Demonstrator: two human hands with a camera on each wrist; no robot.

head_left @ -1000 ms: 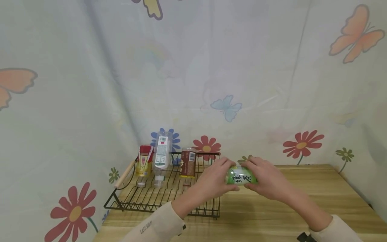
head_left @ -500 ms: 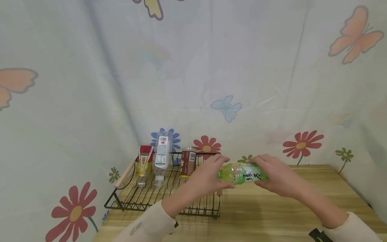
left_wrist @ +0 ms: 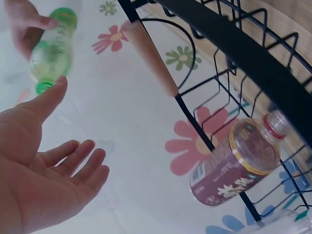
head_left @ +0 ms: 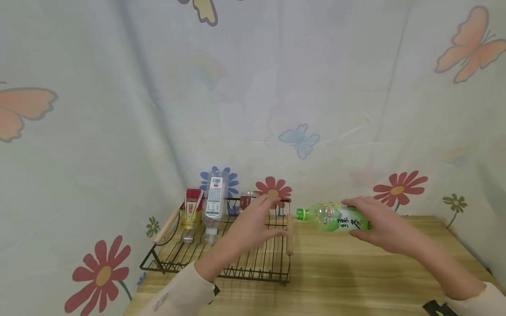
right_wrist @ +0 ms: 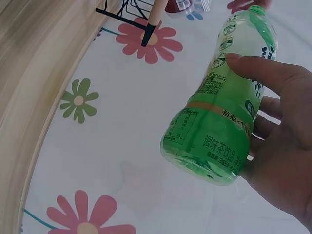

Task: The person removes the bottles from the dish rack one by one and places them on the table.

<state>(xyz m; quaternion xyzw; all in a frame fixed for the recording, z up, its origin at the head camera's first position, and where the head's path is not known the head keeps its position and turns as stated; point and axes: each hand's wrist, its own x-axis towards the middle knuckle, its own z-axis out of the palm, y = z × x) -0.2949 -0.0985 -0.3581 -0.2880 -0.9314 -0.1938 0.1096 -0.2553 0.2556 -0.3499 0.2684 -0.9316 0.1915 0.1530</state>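
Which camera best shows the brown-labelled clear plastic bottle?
Left wrist view: the bottle is large, nearly whole. The left hand hides most of it in the head view; the right wrist view shows one end.
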